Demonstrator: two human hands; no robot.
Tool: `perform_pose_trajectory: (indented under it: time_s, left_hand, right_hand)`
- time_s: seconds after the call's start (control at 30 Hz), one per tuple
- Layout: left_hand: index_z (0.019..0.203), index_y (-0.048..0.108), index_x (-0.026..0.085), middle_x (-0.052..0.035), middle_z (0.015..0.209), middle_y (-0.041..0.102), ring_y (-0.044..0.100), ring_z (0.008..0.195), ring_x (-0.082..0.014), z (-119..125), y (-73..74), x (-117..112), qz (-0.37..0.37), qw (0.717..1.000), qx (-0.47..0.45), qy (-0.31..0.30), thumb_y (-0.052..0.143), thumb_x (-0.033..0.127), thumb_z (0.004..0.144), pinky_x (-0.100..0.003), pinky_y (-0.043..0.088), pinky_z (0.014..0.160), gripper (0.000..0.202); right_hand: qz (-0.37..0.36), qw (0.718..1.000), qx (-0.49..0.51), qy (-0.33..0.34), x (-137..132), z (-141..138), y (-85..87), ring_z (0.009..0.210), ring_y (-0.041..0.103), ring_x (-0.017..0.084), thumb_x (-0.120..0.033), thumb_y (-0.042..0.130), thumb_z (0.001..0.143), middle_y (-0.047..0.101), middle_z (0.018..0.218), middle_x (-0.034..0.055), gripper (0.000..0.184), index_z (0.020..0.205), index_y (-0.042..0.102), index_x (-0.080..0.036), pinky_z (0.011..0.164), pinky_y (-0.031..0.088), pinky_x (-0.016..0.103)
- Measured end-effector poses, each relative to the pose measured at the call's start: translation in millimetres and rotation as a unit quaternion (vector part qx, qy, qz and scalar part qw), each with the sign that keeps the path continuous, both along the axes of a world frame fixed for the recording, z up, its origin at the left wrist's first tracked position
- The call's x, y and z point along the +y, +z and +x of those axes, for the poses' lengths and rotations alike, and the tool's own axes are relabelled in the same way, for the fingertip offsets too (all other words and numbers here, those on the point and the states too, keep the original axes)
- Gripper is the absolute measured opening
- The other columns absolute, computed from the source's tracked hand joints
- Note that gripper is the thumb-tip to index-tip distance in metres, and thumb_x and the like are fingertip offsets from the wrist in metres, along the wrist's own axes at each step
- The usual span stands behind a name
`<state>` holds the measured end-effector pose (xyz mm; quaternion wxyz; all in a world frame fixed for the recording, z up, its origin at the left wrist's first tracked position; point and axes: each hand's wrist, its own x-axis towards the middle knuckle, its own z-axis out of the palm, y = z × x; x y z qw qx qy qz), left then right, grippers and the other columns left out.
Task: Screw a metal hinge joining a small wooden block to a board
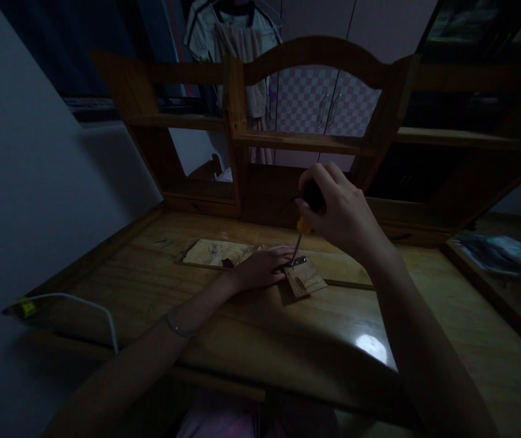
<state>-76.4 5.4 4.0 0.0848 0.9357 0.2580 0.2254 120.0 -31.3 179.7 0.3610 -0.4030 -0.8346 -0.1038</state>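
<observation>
My right hand (333,207) is closed around the black and yellow handle of a screwdriver (304,225), held steeply upright. Its tip meets a small shiny metal fitting, perhaps a hinge (299,261), on a small square wooden piece (308,281). At the left edge of that piece, my left hand (265,267) lies low with its fingers against it, steadying it. The fingertips are partly lost in shadow. Behind both hands a long thin board (215,252) with a dark marking lies on the wooden desk (173,328).
A wooden shelf unit (237,121) rises along the desk's back edge. At the left a white cable (82,299) runs past a yellow object (27,308). Magazines or papers (502,255) are stacked at the right. Clothes (242,55) hang behind the shelf.
</observation>
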Motion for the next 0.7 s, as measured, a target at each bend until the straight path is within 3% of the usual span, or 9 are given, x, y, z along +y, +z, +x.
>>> perform_pose_trajectory:
  time_s: [0.17, 0.3, 0.53, 0.7]
  left_hand:
    - [0.125, 0.063, 0.02, -0.0085, 0.133, 0.063, 0.054, 0.129, -0.024, -6.1, 9.4, 0.3, 0.122, 0.992, 0.024, -0.008, 0.067, 0.033, 0.091, -0.044, 0.036, 0.117, 0.037]
    - [0.111, 0.063, 0.015, -0.0111, 0.116, 0.065, 0.059, 0.111, -0.0261, -3.9, 18.8, -7.9, 0.159, 0.985, 0.061, 0.034, 0.07, 0.037, 0.089, -0.04, 0.046, 0.101, 0.032]
    - [0.141, 0.046, 0.018, -0.0106, 0.121, 0.06, 0.056, 0.114, -0.026, 4.2, 17.3, -22.0, 0.198, 0.969, 0.146, 0.026, 0.067, 0.035, 0.091, -0.038, 0.043, 0.096, 0.056]
    - [0.144, 0.045, 0.021, -0.0104, 0.122, 0.057, 0.054, 0.114, -0.0249, 5.6, 16.2, -22.0, 0.192, 0.968, 0.159, 0.043, 0.061, 0.033, 0.095, -0.038, 0.041, 0.097, 0.053]
  right_hand:
    - [-0.005, 1.0, -0.001, -0.007, 2.5, 3.8, 0.9, 0.091, 0.059, 0.023, -0.02, 0.059, 0.088, 0.058, 0.109, 0.0068, 0.019, 0.106, 0.054, -0.025, 0.072, 0.045, 0.036]
    - [-0.006, 1.0, 0.002, -0.008, 2.9, 5.0, 1.1, 0.093, 0.06, 0.024, -0.021, 0.06, 0.088, 0.058, 0.108, 0.0065, 0.02, 0.106, 0.055, -0.025, 0.073, 0.046, 0.037]
    - [-0.009, 1.0, 0.005, -0.021, 1.4, 4.0, 1.0, 0.095, 0.06, 0.025, -0.022, 0.061, 0.089, 0.058, 0.108, 0.0066, 0.018, 0.106, 0.054, -0.025, 0.075, 0.047, 0.038]
    - [-0.009, 1.0, 0.002, -0.026, -0.6, 2.8, 1.5, 0.096, 0.061, 0.026, -0.022, 0.061, 0.089, 0.058, 0.109, 0.0067, 0.019, 0.106, 0.054, -0.025, 0.075, 0.047, 0.039]
